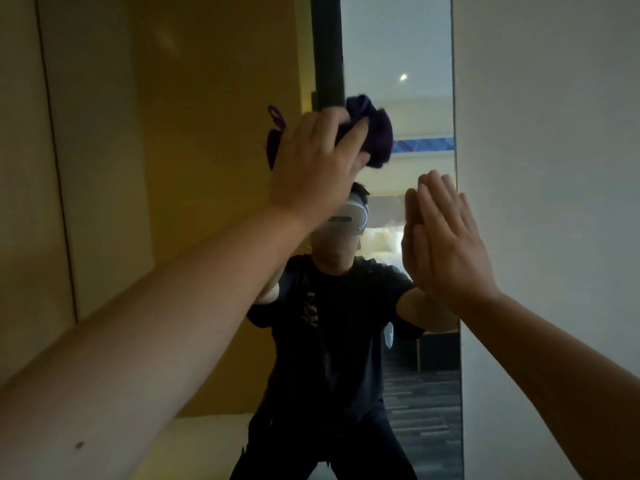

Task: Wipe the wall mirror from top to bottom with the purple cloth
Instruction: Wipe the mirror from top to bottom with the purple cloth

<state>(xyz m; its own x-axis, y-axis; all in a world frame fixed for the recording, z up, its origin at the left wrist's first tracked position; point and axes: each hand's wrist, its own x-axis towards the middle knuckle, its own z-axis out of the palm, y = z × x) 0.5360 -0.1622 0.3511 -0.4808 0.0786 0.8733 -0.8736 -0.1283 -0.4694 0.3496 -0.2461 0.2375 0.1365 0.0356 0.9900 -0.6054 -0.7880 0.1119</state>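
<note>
The purple cloth (367, 133), bunched, presses on the wall mirror (398, 64) around mid-height, the left hand (311, 164) in a closed grip on it. The right hand (446, 237), open and empty, lies flat on the mirror's right edge. Flattening the cloth and dragging straight down in overlapping strokes would likely work best.

The right hand (446, 237) lies flat against the mirror (398, 64) by its right edge, blocking that lower strip; above it the glass is bare, bounded by the white wall (547, 133)
</note>
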